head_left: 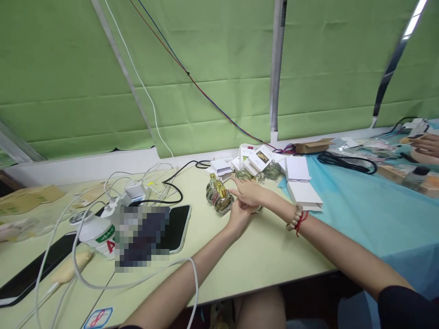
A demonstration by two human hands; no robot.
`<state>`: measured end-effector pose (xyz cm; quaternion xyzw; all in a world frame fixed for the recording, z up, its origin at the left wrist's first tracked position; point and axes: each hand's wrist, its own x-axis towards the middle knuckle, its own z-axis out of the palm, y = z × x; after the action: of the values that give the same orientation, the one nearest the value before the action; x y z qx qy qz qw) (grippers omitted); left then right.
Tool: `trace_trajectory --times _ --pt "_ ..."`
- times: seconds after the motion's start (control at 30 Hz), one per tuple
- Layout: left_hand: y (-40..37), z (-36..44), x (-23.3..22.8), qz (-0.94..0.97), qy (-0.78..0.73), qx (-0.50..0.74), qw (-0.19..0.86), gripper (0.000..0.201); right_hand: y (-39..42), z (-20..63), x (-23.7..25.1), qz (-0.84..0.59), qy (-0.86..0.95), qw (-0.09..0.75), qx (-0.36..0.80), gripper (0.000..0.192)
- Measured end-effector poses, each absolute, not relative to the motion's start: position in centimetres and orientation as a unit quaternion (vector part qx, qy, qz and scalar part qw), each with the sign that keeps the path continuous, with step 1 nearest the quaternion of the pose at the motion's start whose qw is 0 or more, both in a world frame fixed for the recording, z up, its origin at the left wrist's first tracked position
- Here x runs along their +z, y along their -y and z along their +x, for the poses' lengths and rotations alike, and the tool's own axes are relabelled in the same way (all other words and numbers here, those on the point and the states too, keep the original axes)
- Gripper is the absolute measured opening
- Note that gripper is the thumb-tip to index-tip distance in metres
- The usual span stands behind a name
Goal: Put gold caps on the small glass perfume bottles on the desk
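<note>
Several round glass perfume bottles with gold tops stand on the pale yellow table, among them one perfume bottle (222, 201) just left of my hands. My right hand (249, 191) is stretched over my left, its fingers apart and pointing toward the bottles. Beneath it is my left hand (239, 214), with its fingers mostly hidden, so I cannot see what they hold. The edge of another glass piece (256, 209) shows under my right wrist. Behind my hands lie white cartons (261, 157), with more glass bottles (272, 171) among them.
A white box (297, 168) and an opened white carton (304, 195) lie right, beside blue sheeting (346, 205). Left are a phone (177, 226), a white plastic bottle (98, 234), a power strip and loose white cables. Another person's hand (427, 145) is at the far right.
</note>
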<state>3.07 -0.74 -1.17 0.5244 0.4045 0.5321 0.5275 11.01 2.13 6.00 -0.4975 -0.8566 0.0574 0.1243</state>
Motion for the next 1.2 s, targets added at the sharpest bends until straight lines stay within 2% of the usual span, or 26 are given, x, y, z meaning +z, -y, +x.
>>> trace_trajectory --times 0.07,0.17,0.3,0.43,0.5,0.57,0.63,0.73,0.83,0.93,1.03,1.2 --pt "0.6 3.0 -1.1 0.54 -0.397 0.523 0.527 0.039 -2.3 11.4 5.5 -0.426 0.893 0.147 0.01 0.055" --pt "0.5 3.0 -0.8 0.564 -0.382 0.524 0.511 0.036 -2.4 12.1 5.4 -0.355 0.917 0.181 0.02 0.054" --pt "0.9 3.2 -0.5 0.583 -0.381 0.535 0.479 0.026 -2.2 12.5 5.7 -0.325 0.922 0.196 0.08 0.056" --pt "1.2 3.3 -0.4 0.578 -0.393 0.542 0.467 0.034 -1.8 12.4 5.4 -0.322 0.924 0.195 0.064 0.056" --pt "1.2 3.3 -0.6 0.575 -0.397 0.544 0.465 0.035 -1.7 12.3 5.1 -0.314 0.921 0.221 0.063 0.056" --pt "1.2 3.2 -0.7 0.576 -0.399 0.538 0.467 0.028 -1.8 12.3 4.9 -0.305 0.904 0.271 0.124 0.056" --pt "1.1 3.2 -0.9 0.576 -0.392 0.53 0.483 0.023 -2.4 12.3 4.9 -0.298 0.856 0.344 0.245 0.054" --pt "1.1 3.1 -0.9 0.57 -0.365 0.536 0.504 0.029 -3.4 12.9 5.2 -0.299 0.73 0.471 0.394 0.047" --pt "1.3 3.1 -0.8 0.585 -0.368 0.537 0.483 0.034 -3.4 14.2 5.0 -0.362 0.637 0.552 0.397 0.044" --pt "2.1 3.2 -0.9 0.619 -0.392 0.525 0.433 0.045 -1.1 15.1 3.3 -0.451 0.63 0.539 0.331 0.044" --pt "3.8 3.7 -1.4 0.632 -0.427 0.515 0.391 0.059 2.0 15.0 0.7 -0.495 0.644 0.503 0.295 0.062" --pt "6.6 5.0 -1.9 0.645 -0.463 0.494 0.355 0.076 4.0 15.3 -1.3 -0.513 0.615 0.524 0.292 0.047"
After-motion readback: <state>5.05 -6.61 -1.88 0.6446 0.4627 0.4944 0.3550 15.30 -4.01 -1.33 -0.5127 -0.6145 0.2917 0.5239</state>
